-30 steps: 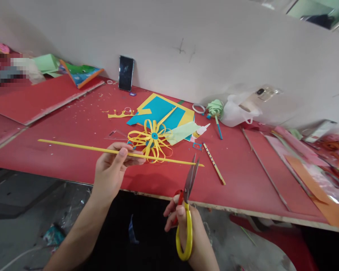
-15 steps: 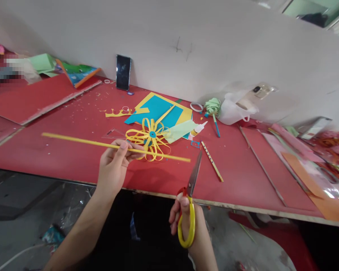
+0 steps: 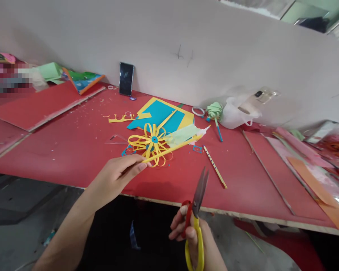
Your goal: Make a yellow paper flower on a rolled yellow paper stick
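My left hand (image 3: 124,169) pinches a thin yellow paper strip (image 3: 175,149) near one end, the rest pointing up to the right. In my right hand (image 3: 190,231) is a pair of scissors (image 3: 197,210) with one red and one yellow handle; the blades point up and are slightly apart. Behind the strip lies a yellow paper loop flower (image 3: 154,139) with a blue centre. Blue paper (image 3: 155,110) and yellow paper (image 3: 188,122) lie beyond it. The strip crosses in front of a white glue bottle (image 3: 205,130), partly hiding it.
A dotted pencil (image 3: 214,167) lies right of the flower. At the wall stand a phone (image 3: 126,79), a tape roll (image 3: 198,111), a green paper bundle (image 3: 214,110) and a white plastic bag (image 3: 234,113). A yellow scrap (image 3: 121,119) lies left. The table's front edge (image 3: 158,200) is close.
My left hand has turned, swinging the strip from lying across leftward to pointing up right, now held near its end. The scissors have dropped slightly and their blades have parted a little.
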A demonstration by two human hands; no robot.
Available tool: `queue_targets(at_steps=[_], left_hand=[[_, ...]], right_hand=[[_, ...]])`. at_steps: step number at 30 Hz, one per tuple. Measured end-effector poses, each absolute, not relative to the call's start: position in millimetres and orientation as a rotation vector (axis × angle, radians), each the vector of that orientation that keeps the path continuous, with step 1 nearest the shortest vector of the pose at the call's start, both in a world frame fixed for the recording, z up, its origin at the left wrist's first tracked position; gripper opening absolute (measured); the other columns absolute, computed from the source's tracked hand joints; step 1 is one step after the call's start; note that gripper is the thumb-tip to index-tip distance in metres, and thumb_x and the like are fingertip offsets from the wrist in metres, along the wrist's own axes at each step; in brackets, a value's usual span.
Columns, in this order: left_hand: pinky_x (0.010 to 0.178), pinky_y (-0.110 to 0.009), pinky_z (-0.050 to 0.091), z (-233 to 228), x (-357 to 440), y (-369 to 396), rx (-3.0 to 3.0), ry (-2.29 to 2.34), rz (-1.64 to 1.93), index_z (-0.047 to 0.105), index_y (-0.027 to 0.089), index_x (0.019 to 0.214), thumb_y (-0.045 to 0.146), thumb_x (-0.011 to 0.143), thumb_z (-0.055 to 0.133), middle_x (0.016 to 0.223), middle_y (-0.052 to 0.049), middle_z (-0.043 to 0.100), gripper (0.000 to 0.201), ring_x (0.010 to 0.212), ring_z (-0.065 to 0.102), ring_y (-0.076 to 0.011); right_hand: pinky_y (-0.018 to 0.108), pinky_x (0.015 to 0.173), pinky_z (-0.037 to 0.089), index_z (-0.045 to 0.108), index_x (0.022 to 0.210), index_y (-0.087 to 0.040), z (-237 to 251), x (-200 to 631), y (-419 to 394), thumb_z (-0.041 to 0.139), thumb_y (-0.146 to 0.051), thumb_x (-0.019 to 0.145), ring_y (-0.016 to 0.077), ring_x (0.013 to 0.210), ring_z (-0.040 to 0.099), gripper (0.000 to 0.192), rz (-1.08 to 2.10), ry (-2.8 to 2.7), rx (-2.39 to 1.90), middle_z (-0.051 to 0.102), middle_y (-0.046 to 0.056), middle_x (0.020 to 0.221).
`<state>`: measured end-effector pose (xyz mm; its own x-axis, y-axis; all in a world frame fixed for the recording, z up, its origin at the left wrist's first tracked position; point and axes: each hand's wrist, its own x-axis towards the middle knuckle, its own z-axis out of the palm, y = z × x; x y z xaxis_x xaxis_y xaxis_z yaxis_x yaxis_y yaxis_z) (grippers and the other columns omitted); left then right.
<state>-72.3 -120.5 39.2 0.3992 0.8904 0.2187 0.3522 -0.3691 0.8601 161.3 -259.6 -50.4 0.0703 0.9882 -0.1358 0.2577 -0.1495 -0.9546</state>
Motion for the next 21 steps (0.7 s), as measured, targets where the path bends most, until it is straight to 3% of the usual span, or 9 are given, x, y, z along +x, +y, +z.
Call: queue_targets(at_steps=[3,8,13,17,21], left_hand=[[0.065,-0.018,0.049,37,-78,-120,2.085,1.099,0.875,0.070,0.024,0.101,0.036,0.093,0.053,0.088,-0.003,0.072,0.022,0.075,0.066,-0.0163],[0.075,-0.023,0.052,24,-86,-118,2.211,1.040,0.852,0.069,0.028,0.114,0.033,0.092,0.054,0.099,-0.006,0.074,0.027,0.087,0.069,-0.0208],[0.073,-0.021,0.051,23,-86,-115,2.208,0.993,0.831,0.068,0.029,0.117,0.031,0.091,0.055,0.100,-0.005,0.074,0.029,0.084,0.069,-0.0185],[0.074,-0.020,0.050,25,-84,-112,2.242,0.958,0.757,0.068,0.030,0.117,0.031,0.093,0.054,0.099,-0.003,0.073,0.028,0.082,0.068,-0.0161],[0.067,-0.019,0.048,24,-84,-108,2.266,0.956,0.737,0.067,0.030,0.119,0.032,0.093,0.053,0.090,-0.004,0.071,0.030,0.072,0.064,-0.0139]], right_hand=[[0.024,0.041,0.046,0.058,0.081,-0.022,-52,159,-261,0.042,-0.084,0.073,0.0185,0.048,0.064,0.065,1.117,-1.305,-1.560,0.066,0.004,0.062],[0.026,0.050,0.052,0.060,0.088,-0.023,-38,163,-258,0.051,-0.076,0.077,0.0204,0.053,0.067,0.055,1.051,-1.357,-1.642,0.069,0.004,0.068],[0.027,0.056,0.053,0.059,0.088,-0.023,-29,166,-256,0.052,-0.075,0.078,0.0214,0.057,0.068,0.054,0.991,-1.415,-1.720,0.070,0.005,0.068],[0.026,0.051,0.050,0.060,0.090,-0.022,-31,167,-254,0.050,-0.074,0.079,0.0216,0.058,0.068,0.055,0.984,-1.407,-1.741,0.070,0.006,0.073],[0.025,0.048,0.048,0.060,0.083,-0.022,-33,169,-253,0.050,-0.071,0.081,0.0202,0.053,0.066,0.050,1.030,-1.367,-1.771,0.068,0.005,0.066]])
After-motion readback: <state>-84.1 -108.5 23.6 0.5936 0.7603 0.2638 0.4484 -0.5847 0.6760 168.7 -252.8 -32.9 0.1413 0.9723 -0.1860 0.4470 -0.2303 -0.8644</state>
